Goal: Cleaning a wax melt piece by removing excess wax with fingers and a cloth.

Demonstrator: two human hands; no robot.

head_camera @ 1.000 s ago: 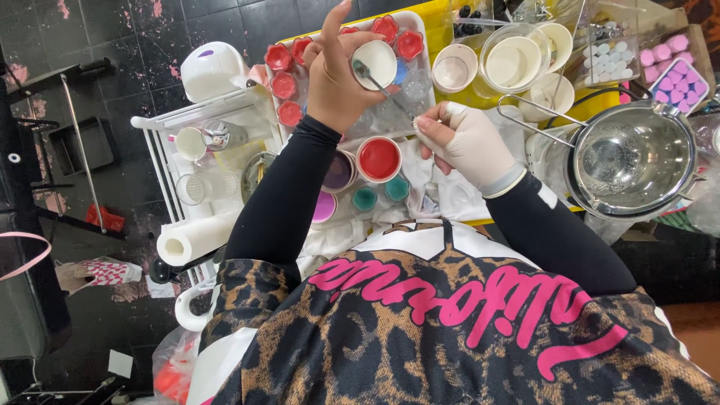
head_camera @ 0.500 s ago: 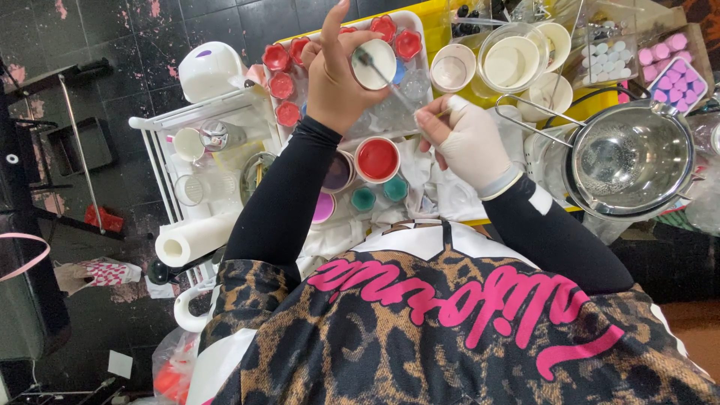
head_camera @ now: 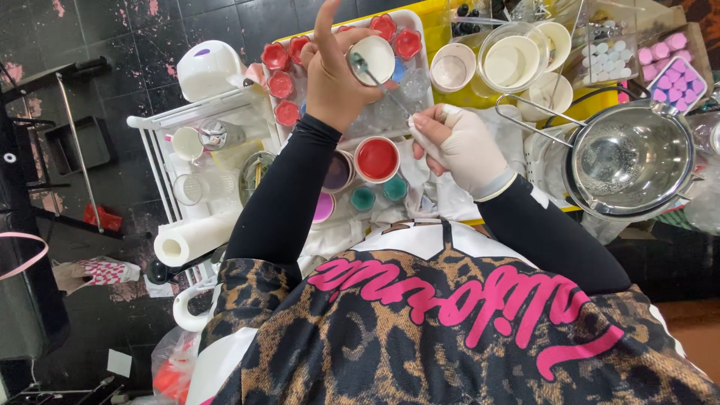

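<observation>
Head camera is showing the bare left hand (head_camera: 337, 75) gripping a small round white-filled cup (head_camera: 373, 60), raised over the white tray of red flower-shaped moulds (head_camera: 420, 30) at the far side of the bench. Just right of it, the gloved right hand (head_camera: 461, 146) is pinching a thin metal spoon (head_camera: 375, 79), whose bowl is dipping into that cup. Nearer, a round red-filled pot (head_camera: 378, 159) is sitting; at far right, a steel strainer bowl (head_camera: 634, 159).

Long black sleeves cover both arms to the wrists. The right hand (head_camera: 463, 146) wears a white glove with a grey cuff; the left hand (head_camera: 336, 75) is ungloved. The torso garment is leopard-patterned with pink script lettering.
</observation>
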